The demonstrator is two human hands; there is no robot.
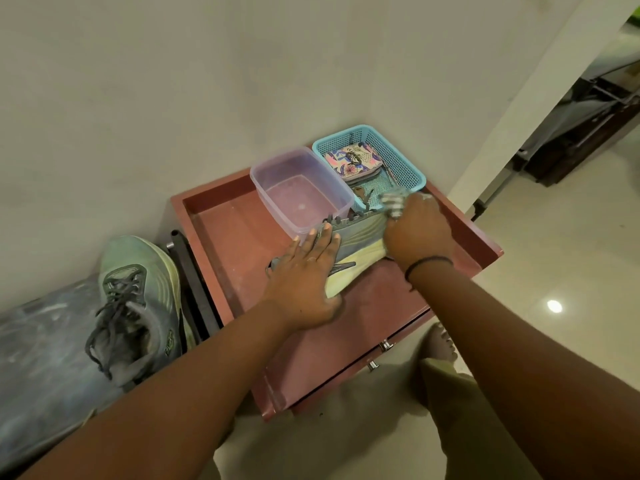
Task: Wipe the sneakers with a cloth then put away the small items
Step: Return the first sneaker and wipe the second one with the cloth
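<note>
At nine o'clock from the cabinet, a dusty green-and-grey lace-up sneaker [138,306] stands upright on a low grey dust-streaked surface [41,358], its toe pointing toward the wall and its dark laces loose.

The red-brown wooden cabinet top with a raised rim [221,237] carries the rest. At its twelve o'clock sits a clear, lidless rectangular plastic tub [298,192]; nothing shows inside it. Touching it at one o'clock is a turquoise perforated plastic basket [401,161], which holds a flat pouch with a pink, blue and white floral print [351,161] lying against its far side; small dark items lie nearer in the basket, too unclear to name.

In the centre of the cabinet top lies the second green-and-grey sneaker [360,237], on its side, its pale yellow sole edge toward the viewer and its laced side just beside the tub.

The left hand [304,275] lies flat on the heel end of this sneaker, fingers straight and spread, pressing it down. At three o'clock from it, the right hand [415,230], a dark band on its wrist, has its fingers curled around a bunched white cloth [393,202] held against the sneaker's toe end, close to the basket's near wall.
</note>
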